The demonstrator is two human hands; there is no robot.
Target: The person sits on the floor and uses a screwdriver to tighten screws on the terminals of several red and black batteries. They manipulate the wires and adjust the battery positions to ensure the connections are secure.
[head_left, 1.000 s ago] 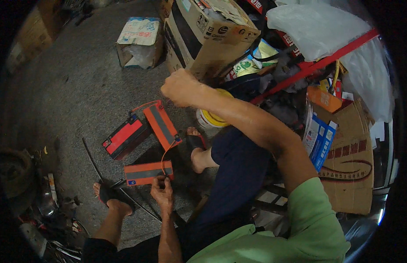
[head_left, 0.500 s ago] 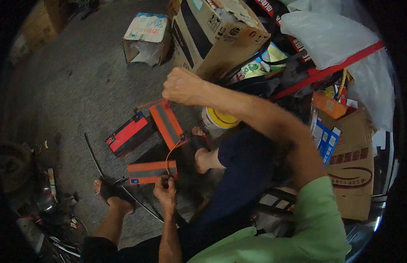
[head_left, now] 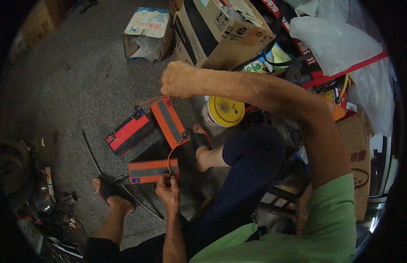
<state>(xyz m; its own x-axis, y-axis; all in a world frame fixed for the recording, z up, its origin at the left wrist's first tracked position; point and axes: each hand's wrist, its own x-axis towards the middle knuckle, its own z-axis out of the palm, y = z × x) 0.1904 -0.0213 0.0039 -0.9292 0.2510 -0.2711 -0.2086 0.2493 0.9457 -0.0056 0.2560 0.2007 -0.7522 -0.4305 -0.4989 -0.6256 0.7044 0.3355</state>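
Observation:
Three block-shaped batteries lie on the floor: a red and black one (head_left: 126,135), an orange one with a grey stripe (head_left: 165,118), and another orange one with a grey stripe (head_left: 144,171) nearest me. My left hand (head_left: 169,193) pinches the end of an orange wire (head_left: 170,154) at the near battery's right end. That wire runs up to the near corner of the middle battery. My right hand (head_left: 179,80) is closed in a fist over the middle battery's far end; whatever it grips is hidden. A second orange wire (head_left: 151,101) links that end to the red battery.
A yellow-lidded bucket (head_left: 227,110) stands right of the batteries. Cardboard boxes (head_left: 238,41) and plastic sheeting (head_left: 334,44) fill the far right. My sandalled feet flank the batteries; a thin dark rod (head_left: 140,200) lies by the left one. Clutter (head_left: 45,201) is at the left.
My right fist has risen slightly and its forearm has swung up, uncovering more of the bucket lid. My left hand keeps its pinch at the near battery. The view has shifted a little.

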